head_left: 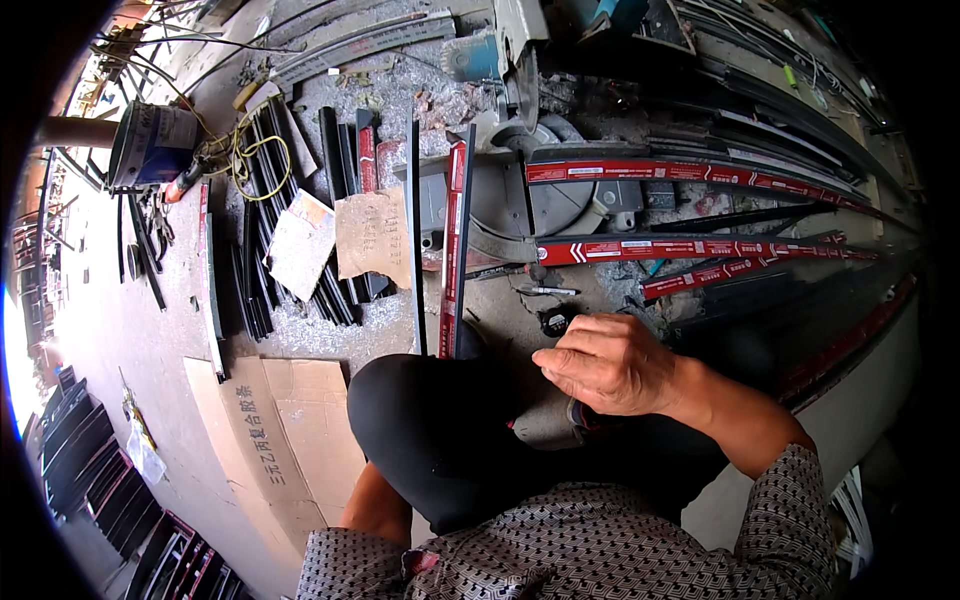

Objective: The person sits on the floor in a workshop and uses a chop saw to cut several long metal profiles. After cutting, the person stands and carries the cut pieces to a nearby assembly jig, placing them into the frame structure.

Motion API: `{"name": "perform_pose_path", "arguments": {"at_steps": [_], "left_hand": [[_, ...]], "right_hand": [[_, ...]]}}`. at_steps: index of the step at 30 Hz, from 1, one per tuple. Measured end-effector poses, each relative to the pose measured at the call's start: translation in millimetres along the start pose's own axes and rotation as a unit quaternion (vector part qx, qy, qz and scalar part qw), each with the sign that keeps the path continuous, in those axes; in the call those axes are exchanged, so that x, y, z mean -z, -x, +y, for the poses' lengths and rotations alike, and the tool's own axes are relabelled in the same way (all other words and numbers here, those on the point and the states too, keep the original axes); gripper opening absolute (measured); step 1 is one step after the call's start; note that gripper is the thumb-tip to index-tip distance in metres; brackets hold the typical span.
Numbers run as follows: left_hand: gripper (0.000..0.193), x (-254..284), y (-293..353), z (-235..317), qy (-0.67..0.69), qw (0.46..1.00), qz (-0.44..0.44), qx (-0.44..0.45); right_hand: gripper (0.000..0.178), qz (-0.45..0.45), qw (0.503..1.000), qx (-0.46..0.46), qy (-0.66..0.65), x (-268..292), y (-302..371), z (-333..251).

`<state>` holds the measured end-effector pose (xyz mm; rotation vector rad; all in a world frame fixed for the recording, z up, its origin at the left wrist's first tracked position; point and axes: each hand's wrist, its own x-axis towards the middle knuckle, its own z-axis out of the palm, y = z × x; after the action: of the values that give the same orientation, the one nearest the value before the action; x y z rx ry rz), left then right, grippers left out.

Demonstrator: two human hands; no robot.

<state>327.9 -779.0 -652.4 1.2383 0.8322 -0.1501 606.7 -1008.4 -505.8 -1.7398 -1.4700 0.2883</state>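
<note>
My right hand (610, 365) is raised over my lap with its fingers curled and the thumb pressed against them; whatever they may hold is hidden. Just beyond it, a round black tape measure (556, 321) and a marker pen (548, 291) lie on the floor. My left forearm (378, 503) goes down behind my left knee, which hides the hand. Two upright lengths stand out past that knee: a dark metal profile (415, 240) and a red-filmed profile (453, 250). Behind them is a mitre saw (550, 205) with more red-filmed profiles (700, 247) reaching right.
Cut black profiles (262, 215) lie in bundles to the left, with cardboard pieces (372, 235) on them. A flattened carton (310, 400) lies by my left knee. A bucket (155, 145) and a yellow cord (262, 165) are at far left. Metal shavings litter the floor.
</note>
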Motion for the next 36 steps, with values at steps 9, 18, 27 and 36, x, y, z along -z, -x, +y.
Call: {"name": "perform_pose_path", "arguments": {"at_steps": [9,18,27,36], "left_hand": [[0.024,13,3,23,-0.005,0.998,0.061,-0.004],[0.028,65,47,62,-0.045,0.994,0.093,-0.031],[0.051,43,159,165,-0.159,0.985,0.068,0.017],[0.057,-7,223,166,-0.193,0.978,0.049,0.054]], "right_hand": [[0.011,0.000,0.998,-0.049,-0.025,-12,-25,29],[0.015,-0.014,0.992,-0.117,-0.049,-19,-54,38],[0.048,0.084,0.954,-0.116,-0.265,-62,-126,2],[0.088,0.067,0.858,-0.165,-0.482,-46,-163,-63]]}}
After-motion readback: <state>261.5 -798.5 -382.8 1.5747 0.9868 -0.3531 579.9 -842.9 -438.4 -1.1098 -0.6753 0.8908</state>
